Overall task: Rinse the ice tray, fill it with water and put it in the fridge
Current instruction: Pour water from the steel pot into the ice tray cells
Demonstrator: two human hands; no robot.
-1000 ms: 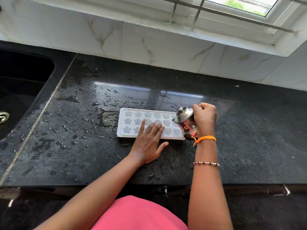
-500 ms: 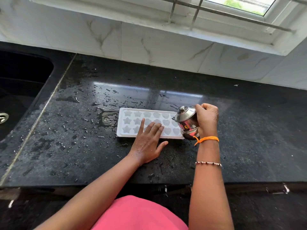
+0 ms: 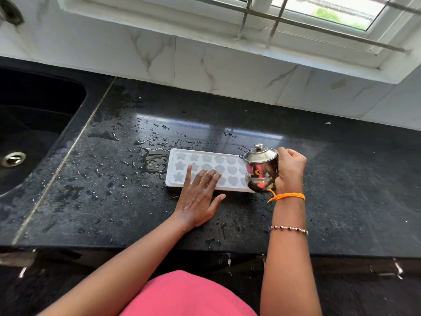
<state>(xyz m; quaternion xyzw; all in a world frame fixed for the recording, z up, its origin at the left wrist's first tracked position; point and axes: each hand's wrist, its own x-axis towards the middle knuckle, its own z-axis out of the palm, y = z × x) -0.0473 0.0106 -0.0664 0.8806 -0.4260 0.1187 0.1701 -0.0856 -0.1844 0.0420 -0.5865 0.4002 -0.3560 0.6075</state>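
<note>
A white ice tray (image 3: 206, 161) with star and heart moulds lies flat on the wet black counter (image 3: 341, 190). My left hand (image 3: 198, 197) rests flat on the tray's near edge, fingers spread over the front moulds. My right hand (image 3: 290, 169) grips a small steel pot (image 3: 260, 167) with a knobbed lid, held nearly upright over the tray's right end. The pot hides the tray's right corner. Whether the moulds hold water is hard to tell.
A black sink (image 3: 34, 124) with a steel drain (image 3: 13, 158) lies to the left. Water drops and a puddle (image 3: 155, 158) spread left of the tray. White marble tiles (image 3: 205, 69) and a barred window (image 3: 319, 12) stand behind. The counter's front edge is near my body.
My right hand has turned the steel pot from tilted over the tray back to nearly upright. My left hand and the tray have stayed put.
</note>
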